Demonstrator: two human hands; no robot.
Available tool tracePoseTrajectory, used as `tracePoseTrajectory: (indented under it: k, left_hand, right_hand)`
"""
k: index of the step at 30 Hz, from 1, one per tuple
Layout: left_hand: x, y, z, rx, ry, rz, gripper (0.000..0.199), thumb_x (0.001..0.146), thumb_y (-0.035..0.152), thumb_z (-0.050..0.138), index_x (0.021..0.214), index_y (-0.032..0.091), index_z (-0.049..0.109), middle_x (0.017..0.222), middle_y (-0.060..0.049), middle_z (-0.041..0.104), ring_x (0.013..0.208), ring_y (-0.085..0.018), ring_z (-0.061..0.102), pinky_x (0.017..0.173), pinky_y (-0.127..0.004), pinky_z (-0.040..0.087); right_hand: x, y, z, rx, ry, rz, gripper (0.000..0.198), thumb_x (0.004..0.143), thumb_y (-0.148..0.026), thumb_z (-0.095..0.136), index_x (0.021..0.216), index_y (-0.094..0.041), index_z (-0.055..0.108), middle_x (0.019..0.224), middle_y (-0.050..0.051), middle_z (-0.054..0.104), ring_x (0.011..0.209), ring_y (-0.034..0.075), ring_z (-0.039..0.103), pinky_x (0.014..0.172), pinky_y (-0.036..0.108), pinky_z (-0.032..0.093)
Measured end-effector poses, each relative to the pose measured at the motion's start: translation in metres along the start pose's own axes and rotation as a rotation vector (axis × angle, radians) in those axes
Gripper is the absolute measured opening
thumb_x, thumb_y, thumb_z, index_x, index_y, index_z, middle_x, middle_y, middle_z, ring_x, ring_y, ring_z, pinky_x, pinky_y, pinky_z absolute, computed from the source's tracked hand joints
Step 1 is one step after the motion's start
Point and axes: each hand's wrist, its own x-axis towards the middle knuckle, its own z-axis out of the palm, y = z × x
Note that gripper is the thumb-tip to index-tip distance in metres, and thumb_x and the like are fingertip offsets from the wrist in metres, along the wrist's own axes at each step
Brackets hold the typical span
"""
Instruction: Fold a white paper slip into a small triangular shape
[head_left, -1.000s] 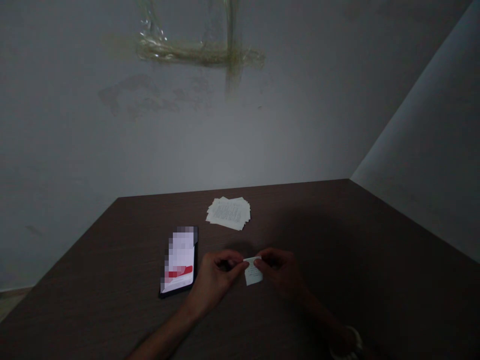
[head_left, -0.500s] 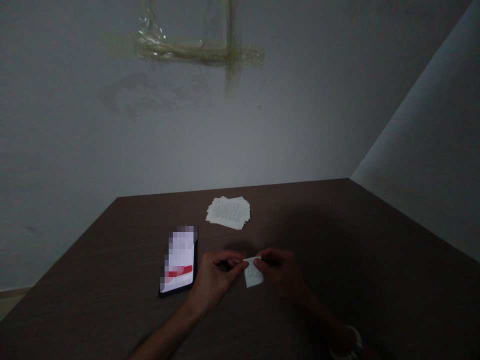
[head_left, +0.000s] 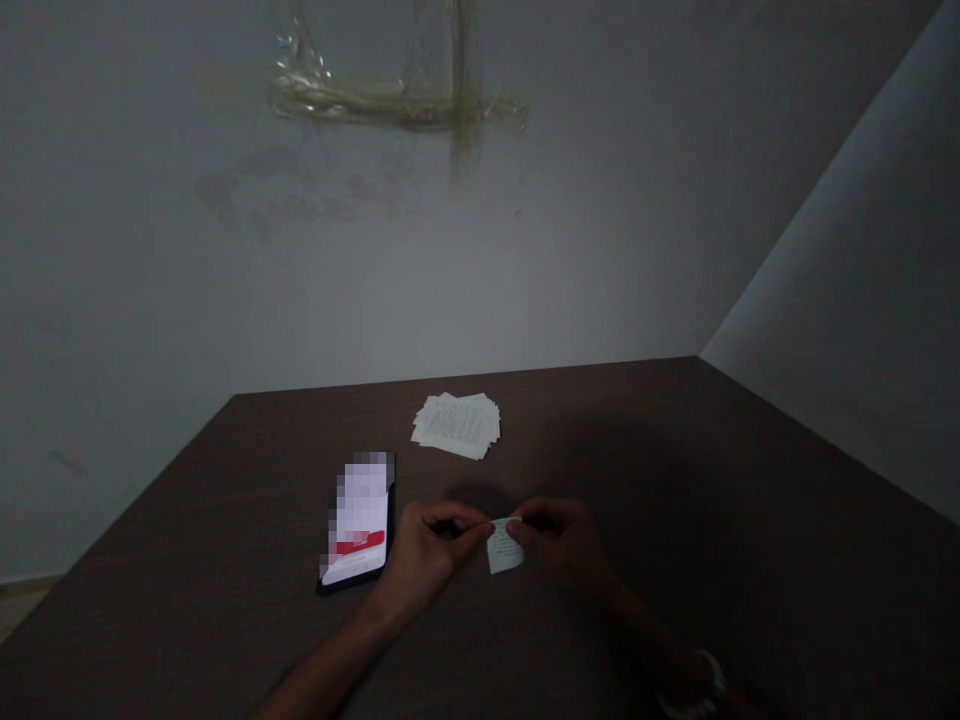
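One small paper slip (head_left: 504, 547) was pinched at its top edge between the left hand (head_left: 427, 560) and right hand (head_left: 562, 545), each grip closed on it, just above the near bench (head_left: 735, 560); judging by this, it was mid-handling. One loose stack of slips (head_left: 456, 425) lay farther off, one phone (head_left: 358, 520) to the left

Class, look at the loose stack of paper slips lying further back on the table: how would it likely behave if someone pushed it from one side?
The stack of paper slips would probably fan out rather than slide as one, since its edges already lie uneven. Each slip looks thin, so likely light and floppy, like the small slip pinched between the left hand and right hand.
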Motion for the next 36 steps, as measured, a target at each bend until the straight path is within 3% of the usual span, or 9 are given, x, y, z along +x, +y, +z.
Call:
tracePoseTrajectory:
  k: [10, 23, 31, 36]
  left_hand:
    - [-0.003, 0.011, -0.003, 0.047, -0.038, 0.016, 0.020, 0.074, 0.034, 0.067, 0.071, 0.015, 0.073, 0.068, -0.006, 0.070, 0.064, -0.017, 0.060, 0.059, -0.027, 0.044]
    - [-0.003, 0.010, -0.006, 0.043, -0.052, 0.067, 0.018, 0.076, 0.032, 0.066, 0.071, 0.015, 0.074, 0.068, -0.006, 0.069, 0.064, -0.017, 0.059, 0.059, -0.026, 0.044]
    - [0.000, 0.004, -0.006, 0.021, -0.097, 0.008, 0.020, 0.075, 0.034, 0.065, 0.073, 0.016, 0.074, 0.075, -0.008, 0.072, 0.070, -0.020, 0.063, 0.063, -0.029, 0.048]
    - [0.001, -0.001, -0.002, 0.047, -0.055, 0.012, 0.022, 0.075, 0.036, 0.066, 0.073, 0.015, 0.072, 0.064, -0.004, 0.065, 0.060, -0.015, 0.057, 0.056, -0.024, 0.043]
  right_hand:
    - [0.001, -0.008, -0.006, 0.170, -0.110, 0.091, 0.022, 0.066, -0.039, 0.077, 0.067, -0.017, 0.072, 0.062, 0.000, 0.066, 0.058, 0.013, 0.059, 0.056, 0.023, 0.044]
    - [0.005, -0.005, -0.012, 0.247, -0.214, 0.001, 0.016, 0.070, -0.036, 0.076, 0.072, -0.020, 0.075, 0.071, 0.000, 0.067, 0.064, 0.013, 0.059, 0.060, 0.023, 0.045]
    - [0.005, -0.003, -0.008, 0.247, -0.185, 0.054, 0.028, 0.069, -0.044, 0.075, 0.066, -0.017, 0.069, 0.063, -0.001, 0.061, 0.059, 0.013, 0.055, 0.056, 0.023, 0.044]
    - [0.003, -0.004, -0.003, 0.148, -0.082, 0.011, 0.026, 0.072, -0.041, 0.072, 0.065, -0.017, 0.064, 0.060, -0.002, 0.059, 0.057, 0.012, 0.054, 0.056, 0.023, 0.044]
